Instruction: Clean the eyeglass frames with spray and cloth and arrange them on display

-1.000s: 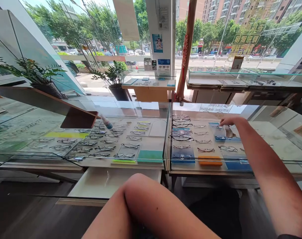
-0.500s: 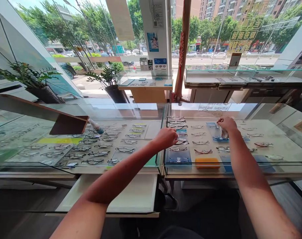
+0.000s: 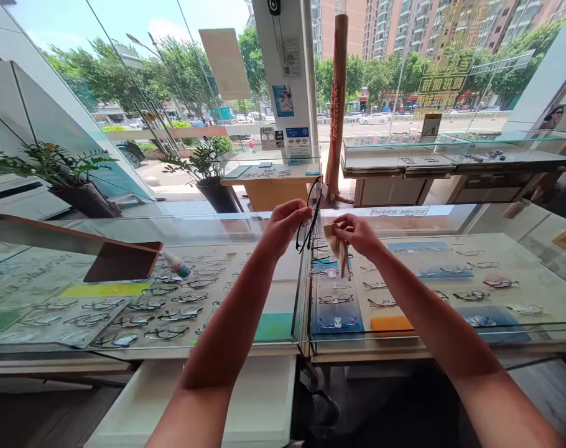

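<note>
My left hand (image 3: 288,225) pinches a dark-framed pair of eyeglasses (image 3: 315,219), raised above the seam between two glass counters and turned on end. To its right, my right hand (image 3: 357,234) grips a crumpled beige cleaning cloth (image 3: 341,249) that hangs down from the fingers, a short way from the eyeglasses and apart from them. Below both hands, several more spectacle frames (image 3: 336,300) lie in a column inside the right glass display case (image 3: 451,333), some of them on blue pads.
At the left stands a small white bottle with a blue label (image 3: 176,264), beside a brown wooden board (image 3: 122,261). A drawer (image 3: 259,386) is pulled out below the left case. An orange block (image 3: 391,325) lies in the right case. Potted plants (image 3: 213,168) stand near the window.
My left hand has lifted the eyeglasses up from the counter. My right hand has moved left with the cloth, close to them. The view has tilted upward.
</note>
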The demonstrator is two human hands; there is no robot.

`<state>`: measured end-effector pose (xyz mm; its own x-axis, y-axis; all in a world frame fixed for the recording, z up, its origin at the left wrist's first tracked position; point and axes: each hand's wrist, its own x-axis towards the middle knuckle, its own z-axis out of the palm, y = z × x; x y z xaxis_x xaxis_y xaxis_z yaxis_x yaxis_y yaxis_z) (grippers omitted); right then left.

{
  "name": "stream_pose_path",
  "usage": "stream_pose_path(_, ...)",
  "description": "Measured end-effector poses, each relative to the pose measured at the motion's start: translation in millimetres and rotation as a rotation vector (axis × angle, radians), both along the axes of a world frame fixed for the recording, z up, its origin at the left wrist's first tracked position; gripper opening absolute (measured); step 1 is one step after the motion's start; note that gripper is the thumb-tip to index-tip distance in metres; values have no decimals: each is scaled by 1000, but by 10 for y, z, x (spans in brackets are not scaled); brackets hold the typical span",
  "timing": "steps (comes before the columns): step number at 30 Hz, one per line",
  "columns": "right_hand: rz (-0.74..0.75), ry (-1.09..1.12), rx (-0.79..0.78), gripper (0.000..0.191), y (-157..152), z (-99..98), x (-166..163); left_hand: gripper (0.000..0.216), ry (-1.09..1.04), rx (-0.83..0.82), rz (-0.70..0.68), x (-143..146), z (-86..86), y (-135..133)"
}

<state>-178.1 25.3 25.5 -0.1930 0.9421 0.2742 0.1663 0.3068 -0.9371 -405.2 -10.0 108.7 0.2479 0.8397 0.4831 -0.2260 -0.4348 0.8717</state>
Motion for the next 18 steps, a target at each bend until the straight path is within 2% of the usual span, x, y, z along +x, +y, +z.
stream_pose_path(2, 170, 132, -54, 44, 0, 103, -485, 36, -70, 1, 37, 32, 6, 21)
stream_pose_path(3, 197, 147, -49, 44, 0, 157, -642, 37, -90, 9, 69, 44, -14, 43)
stream_pose_path(5, 185, 189, -27, 42, -7, 261, -757, 40, -106, 25, 153, 52, -102, 104)
stream_pose_path(8, 90, 248, 11, 39, -60, 350, -578, 47, -69, 50, 249, 49, -336, 206)
stream_pose_path(10, 88, 250, 43, 38, -125, 331, -412, 50, -25, 54, 262, 66, -519, 246)
stream_pose_path(14, 93, 240, 88, 41, -238, 159, -299, 49, 43, 51, 216, 147, -814, 221)
stream_pose_path(18, 61, 305, 55, 40, -244, 43, -320, 40, 63, -6, 130, 182, -928, 150)
